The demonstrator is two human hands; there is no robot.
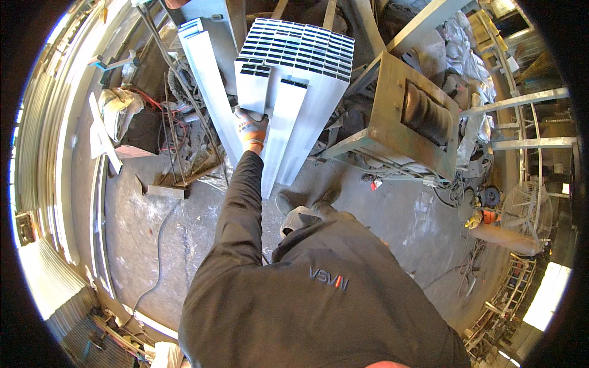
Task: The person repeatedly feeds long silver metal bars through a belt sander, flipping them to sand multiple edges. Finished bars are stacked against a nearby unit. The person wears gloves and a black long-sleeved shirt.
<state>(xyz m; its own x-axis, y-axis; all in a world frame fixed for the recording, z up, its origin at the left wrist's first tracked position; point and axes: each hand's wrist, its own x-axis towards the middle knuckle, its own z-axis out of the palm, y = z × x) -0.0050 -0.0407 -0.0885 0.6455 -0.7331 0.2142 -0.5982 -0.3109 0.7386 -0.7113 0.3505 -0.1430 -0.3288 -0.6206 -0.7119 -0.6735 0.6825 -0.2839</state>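
Observation:
My left hand [250, 130], in a grey and orange glove, is closed on a pale rectangular metal tube [251, 95]. Its open ends point away from me, and the fingers wrap over its left edge. Beside and beyond it rises a large stack of the same tubes [310, 46], their hollow ends showing as a grid. Just to the right, a separate tube [287, 101] lies along the stack. My right hand cannot be made out; a grey cloth shape [300, 219] shows at the edge of my dark jacket, above my shoes.
Long metal profiles [205, 73] lean left of the stack. A greenish metal frame [392, 122] with a dark roller stands to the right. A cable [161, 264] runs over the concrete floor at left. A large fan [526, 214] and a ladder-like rack [512, 288] are far right.

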